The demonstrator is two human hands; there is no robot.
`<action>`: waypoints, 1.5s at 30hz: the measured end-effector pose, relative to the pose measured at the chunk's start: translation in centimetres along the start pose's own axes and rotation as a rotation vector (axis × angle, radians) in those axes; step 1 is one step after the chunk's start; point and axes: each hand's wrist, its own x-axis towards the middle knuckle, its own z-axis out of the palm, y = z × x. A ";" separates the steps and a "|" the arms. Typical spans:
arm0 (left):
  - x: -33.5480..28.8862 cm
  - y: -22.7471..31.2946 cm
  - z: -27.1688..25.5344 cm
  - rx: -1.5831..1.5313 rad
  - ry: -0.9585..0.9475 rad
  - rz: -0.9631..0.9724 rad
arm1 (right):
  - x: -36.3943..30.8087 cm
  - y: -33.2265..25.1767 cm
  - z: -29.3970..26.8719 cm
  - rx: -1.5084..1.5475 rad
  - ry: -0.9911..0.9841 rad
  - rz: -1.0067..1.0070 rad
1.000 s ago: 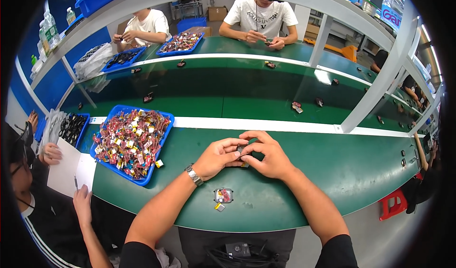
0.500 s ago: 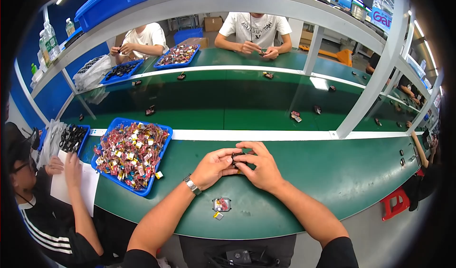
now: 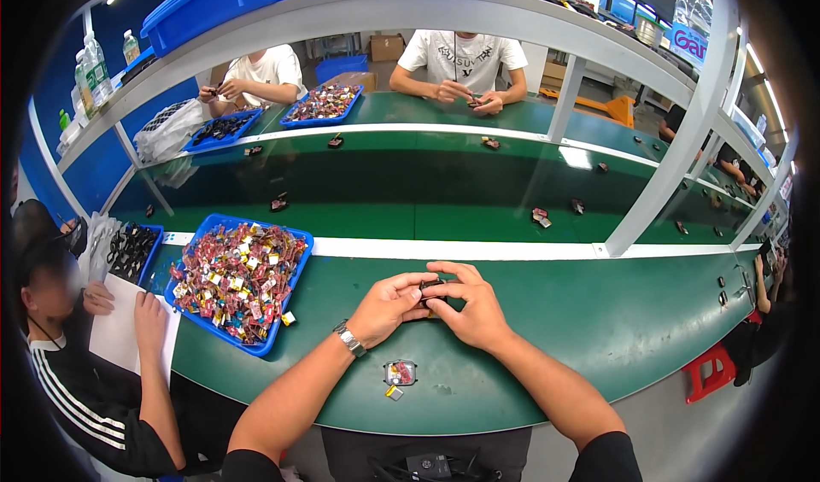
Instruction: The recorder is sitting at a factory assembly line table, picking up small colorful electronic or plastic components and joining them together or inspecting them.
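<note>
Unmoved since earlier: left hand (image 3: 389, 305), right hand (image 3: 472, 309), both pinching small dark part (image 3: 432, 286).
Loose piece (image 3: 400, 373) on green bench (image 3: 598, 328) below.

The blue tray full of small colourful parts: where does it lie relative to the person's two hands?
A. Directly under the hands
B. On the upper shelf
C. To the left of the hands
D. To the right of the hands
C: the blue tray rests on the green table, left of the left hand and right hand.
</note>
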 end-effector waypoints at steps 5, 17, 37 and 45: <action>0.0 0.1 0.4 -0.003 0.031 0.041 | 0.1 -0.9 0.0 -0.039 0.027 -0.099; -0.1 0.0 -0.5 -0.065 -0.053 0.054 | -0.1 -0.8 0.4 -0.118 0.119 -0.165; 0.0 -0.3 0.0 -0.053 0.077 0.092 | 0.0 -1.1 0.2 -0.049 0.088 -0.107; -0.1 0.0 0.1 -0.060 0.077 0.060 | 0.5 -0.6 -0.1 -0.283 0.180 -0.369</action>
